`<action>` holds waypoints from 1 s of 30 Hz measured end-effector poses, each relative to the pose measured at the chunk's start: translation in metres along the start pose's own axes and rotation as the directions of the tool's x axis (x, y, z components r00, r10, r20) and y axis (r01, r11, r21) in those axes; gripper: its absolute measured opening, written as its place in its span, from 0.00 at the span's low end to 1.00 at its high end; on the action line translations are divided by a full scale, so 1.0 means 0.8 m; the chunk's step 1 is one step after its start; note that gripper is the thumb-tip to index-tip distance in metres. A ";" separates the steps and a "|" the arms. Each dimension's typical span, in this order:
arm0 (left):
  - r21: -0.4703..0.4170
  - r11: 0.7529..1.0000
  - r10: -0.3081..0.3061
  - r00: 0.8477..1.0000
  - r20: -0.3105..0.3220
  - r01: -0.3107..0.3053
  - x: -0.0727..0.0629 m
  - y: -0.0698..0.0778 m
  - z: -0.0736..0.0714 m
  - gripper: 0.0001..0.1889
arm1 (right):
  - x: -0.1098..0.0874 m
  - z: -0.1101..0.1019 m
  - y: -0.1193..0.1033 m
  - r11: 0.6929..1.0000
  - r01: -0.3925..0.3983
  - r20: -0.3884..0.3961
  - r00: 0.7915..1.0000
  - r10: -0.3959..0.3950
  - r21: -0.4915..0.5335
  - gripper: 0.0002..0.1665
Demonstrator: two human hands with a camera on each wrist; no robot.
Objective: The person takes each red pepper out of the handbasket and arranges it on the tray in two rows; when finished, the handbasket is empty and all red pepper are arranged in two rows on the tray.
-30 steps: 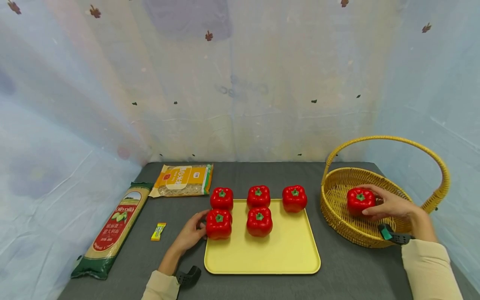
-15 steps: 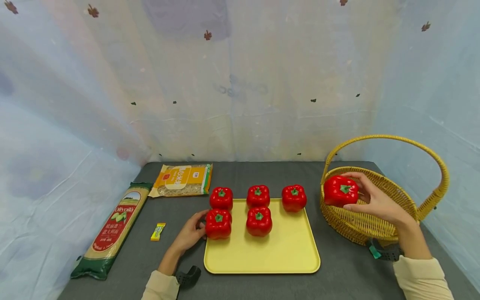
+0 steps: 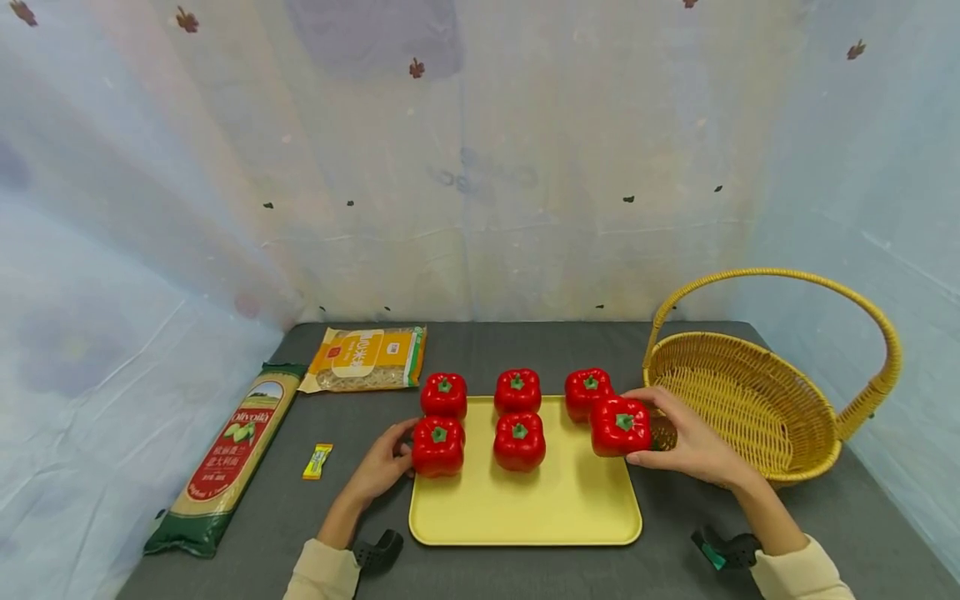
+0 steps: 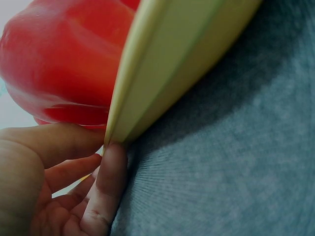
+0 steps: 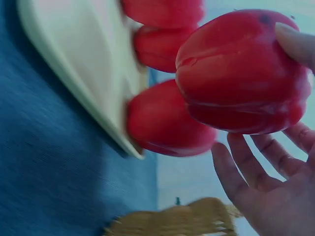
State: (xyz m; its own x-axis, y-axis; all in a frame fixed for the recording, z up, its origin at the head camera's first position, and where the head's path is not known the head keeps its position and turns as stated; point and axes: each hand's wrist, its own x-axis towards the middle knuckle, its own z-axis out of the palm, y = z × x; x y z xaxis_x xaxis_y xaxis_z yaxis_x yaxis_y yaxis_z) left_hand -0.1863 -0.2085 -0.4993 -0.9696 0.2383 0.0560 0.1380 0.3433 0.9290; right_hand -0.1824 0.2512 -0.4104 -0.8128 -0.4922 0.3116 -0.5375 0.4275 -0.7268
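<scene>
My right hand (image 3: 693, 442) grips a red bell pepper (image 3: 621, 426) with a green stem, above the right side of the yellow tray (image 3: 555, 510). In the right wrist view this held pepper (image 5: 241, 73) is between thumb and fingers, off the tray. My left hand (image 3: 381, 468) is at the tray's left edge; its fingers (image 4: 112, 169) pinch the rim (image 4: 129, 93) in the left wrist view. Several peppers stand upright on the tray: two at left, the front one (image 3: 438, 447) beside my left hand, two in the middle (image 3: 519, 442), and one (image 3: 586, 390) at back right, behind the held pepper.
A wicker basket (image 3: 735, 417) with a tall arched handle stands right of the tray, with no pepper visible inside. On the left lie a long spaghetti pack (image 3: 232, 454), a yellow food bag (image 3: 367, 360) and a small yellow packet (image 3: 317, 461).
My right hand has lifted the bell pepper out of the basket and carried it left, over the tray's right side. The left hand has stayed at the tray's edge.
</scene>
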 end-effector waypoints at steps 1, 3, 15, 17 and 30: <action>0.000 1.000 0.001 1.000 0.000 -0.001 0.001 0.000 0.000 0.27 | -0.001 0.004 0.001 1.000 -0.005 0.001 1.000 0.005 -0.008 0.39; -0.002 1.000 0.003 1.000 -0.002 -0.003 0.001 -0.001 0.000 0.27 | -0.002 0.011 0.003 1.000 -0.022 0.015 1.000 0.022 0.006 0.40; -0.002 1.000 -0.009 1.000 -0.012 0.009 0.002 -0.004 0.001 0.27 | -0.007 0.035 0.012 0.996 -0.077 0.001 0.997 0.077 -0.056 0.39; 0.000 1.000 -0.009 1.000 -0.013 0.009 0.002 -0.004 0.001 0.26 | -0.006 0.038 0.013 0.994 -0.072 -0.014 0.997 0.071 -0.080 0.39; -0.014 1.000 0.021 1.000 -0.011 -0.021 0.001 -0.007 0.002 0.27 | -0.004 0.049 0.018 0.994 -0.087 -0.026 0.996 0.085 -0.067 0.42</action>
State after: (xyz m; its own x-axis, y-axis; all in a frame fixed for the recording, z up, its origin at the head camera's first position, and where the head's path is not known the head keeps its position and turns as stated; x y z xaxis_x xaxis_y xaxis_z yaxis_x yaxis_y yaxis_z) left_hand -0.1879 -0.2090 -0.5053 -0.9686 0.2355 0.0795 0.1556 0.3253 0.9327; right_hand -0.1788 0.2289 -0.4461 -0.8614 -0.4337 0.2643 -0.4784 0.5183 -0.7088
